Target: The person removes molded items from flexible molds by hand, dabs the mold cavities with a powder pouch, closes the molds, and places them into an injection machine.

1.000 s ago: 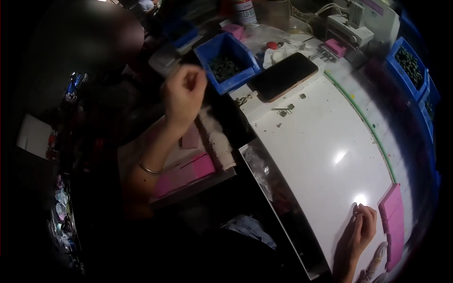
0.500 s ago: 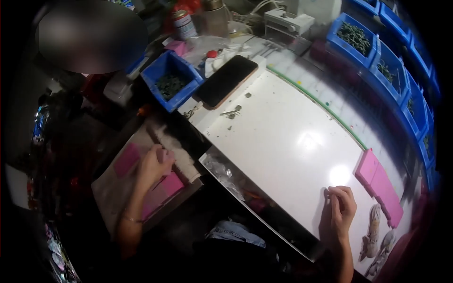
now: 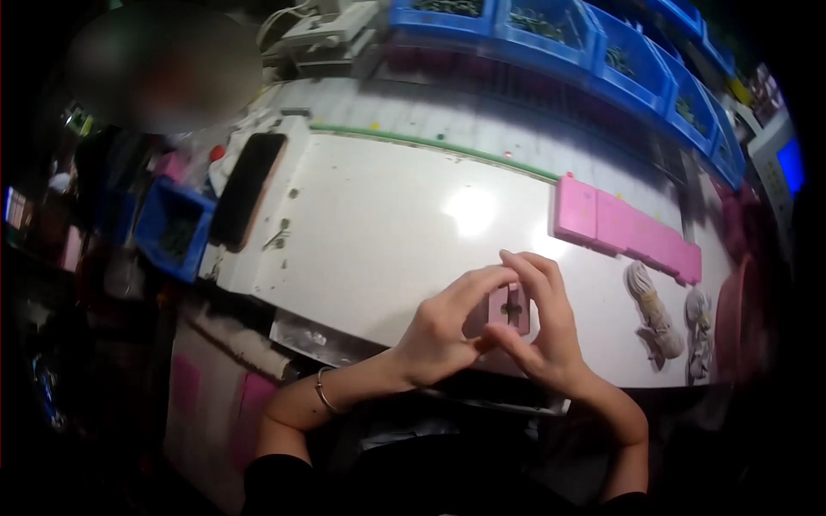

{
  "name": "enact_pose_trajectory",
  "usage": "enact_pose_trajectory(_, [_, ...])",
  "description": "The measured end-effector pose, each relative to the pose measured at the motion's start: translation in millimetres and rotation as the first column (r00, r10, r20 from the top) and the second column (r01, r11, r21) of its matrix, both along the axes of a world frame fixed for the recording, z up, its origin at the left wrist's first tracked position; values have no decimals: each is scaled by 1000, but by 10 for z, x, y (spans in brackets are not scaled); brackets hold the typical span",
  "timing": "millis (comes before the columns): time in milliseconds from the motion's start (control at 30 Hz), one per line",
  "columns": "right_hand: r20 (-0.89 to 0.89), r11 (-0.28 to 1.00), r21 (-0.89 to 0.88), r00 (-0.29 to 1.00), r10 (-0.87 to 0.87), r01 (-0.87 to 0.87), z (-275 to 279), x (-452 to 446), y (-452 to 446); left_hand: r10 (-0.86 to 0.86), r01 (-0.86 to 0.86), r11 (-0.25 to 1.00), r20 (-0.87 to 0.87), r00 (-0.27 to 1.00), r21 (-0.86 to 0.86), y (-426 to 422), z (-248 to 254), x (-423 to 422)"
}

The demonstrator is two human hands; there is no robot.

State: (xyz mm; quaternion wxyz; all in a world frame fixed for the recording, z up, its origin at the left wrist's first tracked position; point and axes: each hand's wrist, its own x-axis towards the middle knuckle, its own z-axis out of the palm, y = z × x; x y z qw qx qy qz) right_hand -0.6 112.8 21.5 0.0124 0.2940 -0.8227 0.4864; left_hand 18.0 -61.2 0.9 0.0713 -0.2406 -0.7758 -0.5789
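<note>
Over the near edge of the white work surface (image 3: 361, 241), both hands frame a small pink block (image 3: 519, 316). My left hand (image 3: 439, 331) curls round its left side, and my right hand (image 3: 551, 331) closes on the right side with thumb and fingers. A dark slot with a cross-like hollow shows in the block's upper face. Farther back on the right stands a row of pink blocks (image 3: 624, 225), pressed against each other. Down at the left, more flat pink pieces (image 3: 186, 384) lie in an open drawer or tray.
A phone (image 3: 249, 189) lies at the surface's left edge, beside a blue bin (image 3: 176, 228). Several blue bins (image 3: 546, 30) with small green pieces line the back. Two pale tied bundles (image 3: 656, 316) lie at right. A green strip (image 3: 430, 148) runs along the back edge.
My left hand has come up from the lower-left tray to the work surface with a pink block. My right hand has joined it on the block. The view has turned right.
</note>
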Motion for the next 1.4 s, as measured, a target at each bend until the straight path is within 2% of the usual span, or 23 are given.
enact_pose_trajectory(33, [-31,998,58,1000,-5,7,-50,-25,34,-13,13,1000,46,999,-1,22,-52,-39])
enact_pose_trajectory(67, [82,1000,7,997,13,-13,-76,-39,77,-19,19,1000,94,995,-2,34,-86,-64])
enact_pose_trajectory(100, [88,1000,13,996,8,-9,-125,-58,123,-24,24,1000,100,995,4,32,-106,-78])
enact_pose_trajectory(167, [303,984,-175,952,30,24,-227,-69,199,-76,24,982,273,959,187,-12,-137,-72])
enact_pose_trajectory(233, [293,985,-169,956,30,20,-203,-81,225,-47,-4,976,231,972,218,-32,-180,-50])
enact_pose_trajectory(300, [169,996,-86,985,8,7,-180,-76,236,-42,-76,941,336,941,331,-45,-162,3])
enact_pose_trajectory(333, [178,996,-89,984,7,9,-180,-75,232,-53,-81,940,377,925,331,-59,-157,13])
enact_pose_trajectory(400, [20,999,-25,1000,-21,22,-187,-79,210,-73,-84,928,398,915,362,-56,-183,6])
enact_pose_trajectory(533, [-13,999,-20,999,-49,49,-235,-82,213,-59,-131,891,397,916,435,8,-206,6])
enact_pose_trajectory(600, [-336,977,154,938,-88,147,-200,-90,222,-62,-141,882,408,911,450,30,-225,9])
enact_pose_trajectory(633, [-331,976,157,939,-90,149,-222,-79,221,-62,-151,873,413,908,464,41,-234,10])
enact_pose_trajectory(700, [-439,999,-29,899,0,-15,-302,-73,211,-64,-163,863,423,904,478,72,-236,-6])
enact_pose_trajectory(733, [-528,993,-39,846,75,-113,-346,-139,202,-62,-175,854,429,901,490,90,-233,-12])
enact_pose_trajectory(833, [-442,995,0,893,86,-96,-233,-108,132,-83,-235,823,518,851,518,154,-210,4])
enact_pose_trajectory(867, [-375,998,-20,926,46,-58,-149,-118,85,-7,-261,844,497,868,468,176,-218,22])
enact_pose_trajectory(900, [-375,998,-17,926,47,-58,-81,-121,50,-8,-261,843,497,868,471,179,-227,16])
enact_pose_trajectory(967, [-274,999,54,962,9,6,4,-129,0,196,-263,938,282,939,225,186,-244,-2])
enact_pose_trajectory(1033, [-308,994,97,951,-8,40,-15,-168,-26,239,-317,901,271,932,296,247,-214,-25])
enact_pose_trajectory(1100, [-342,987,140,939,-24,76,-36,-183,-35,310,-321,935,91,946,151,236,-223,-50])
enact_pose_trajectory(1267, [-237,996,4,967,-89,93,-36,-196,-22,317,-339,918,135,939,205,283,-204,-81])
enact_pose_trajectory(1400, [-230,995,8,969,-92,97,-24,-202,12,313,-343,910,157,937,231,321,-195,-92])
